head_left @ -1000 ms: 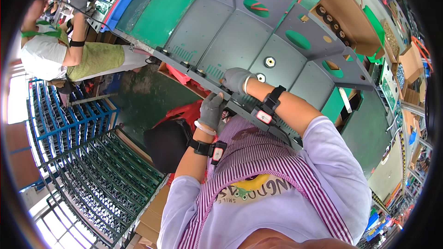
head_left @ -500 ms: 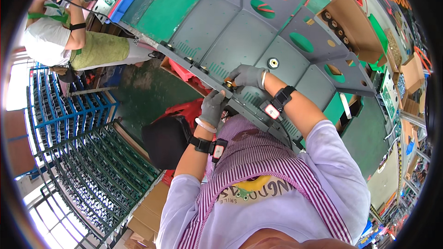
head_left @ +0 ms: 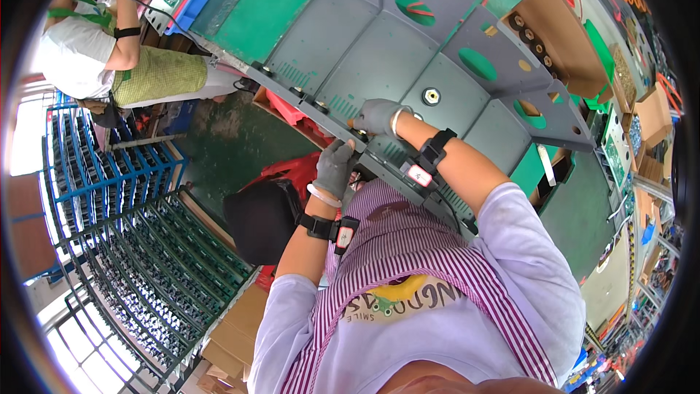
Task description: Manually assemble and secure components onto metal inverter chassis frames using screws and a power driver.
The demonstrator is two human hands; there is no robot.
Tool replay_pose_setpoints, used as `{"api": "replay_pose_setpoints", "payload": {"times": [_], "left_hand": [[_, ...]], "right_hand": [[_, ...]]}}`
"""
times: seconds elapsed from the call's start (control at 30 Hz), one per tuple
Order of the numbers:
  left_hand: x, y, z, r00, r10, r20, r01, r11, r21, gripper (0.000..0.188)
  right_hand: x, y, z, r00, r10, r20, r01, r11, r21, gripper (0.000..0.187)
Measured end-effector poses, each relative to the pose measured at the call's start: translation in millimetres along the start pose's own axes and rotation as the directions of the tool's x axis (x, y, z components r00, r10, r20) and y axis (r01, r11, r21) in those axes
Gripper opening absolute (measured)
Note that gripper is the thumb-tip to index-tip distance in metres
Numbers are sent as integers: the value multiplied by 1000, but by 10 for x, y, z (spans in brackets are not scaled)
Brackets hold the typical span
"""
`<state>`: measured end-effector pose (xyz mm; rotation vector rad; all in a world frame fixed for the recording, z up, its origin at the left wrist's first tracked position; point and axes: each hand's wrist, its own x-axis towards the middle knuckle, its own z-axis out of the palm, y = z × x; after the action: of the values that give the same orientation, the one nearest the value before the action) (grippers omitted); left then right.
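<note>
Grey metal housings with slotted, holed walls stand joined in a row before me. My right hand, in a grey glove, is over the near wall's inner side. Its fingers are curled together beside a small brass fitting on that wall; whatever they pinch is too small to make out. On the wall's outer side, my gloved left hand is closed, fingertips up against the edge by the fitting. What it grips is hidden. A round nut-like fitting sits on a housing's floor, just beyond my right hand.
Dark fittings line the near wall to the left. An open cardboard box with round parts stands at far right. A black seat and racks of parts are at left. A co-worker stands at far left.
My right hand has shifted slightly left, its fingers lifting a little from the brass fitting. My left hand stays nearly in place. The co-worker's arm has moved slightly.
</note>
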<state>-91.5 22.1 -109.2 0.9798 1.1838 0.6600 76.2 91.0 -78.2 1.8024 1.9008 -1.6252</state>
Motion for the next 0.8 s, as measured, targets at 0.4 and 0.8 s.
{"api": "replay_pose_setpoints", "payload": {"times": [0.4,0.8], "left_hand": [[-5,13,-18,1000,-12,19,14,995,-97,28],[-24,6,9,999,-47,-5,46,992,-121,33]], "right_hand": [[-158,72,-97,998,67,18,-69,952,297,51],[-549,530,-220,941,-35,-335,122,962,242,34]]}}
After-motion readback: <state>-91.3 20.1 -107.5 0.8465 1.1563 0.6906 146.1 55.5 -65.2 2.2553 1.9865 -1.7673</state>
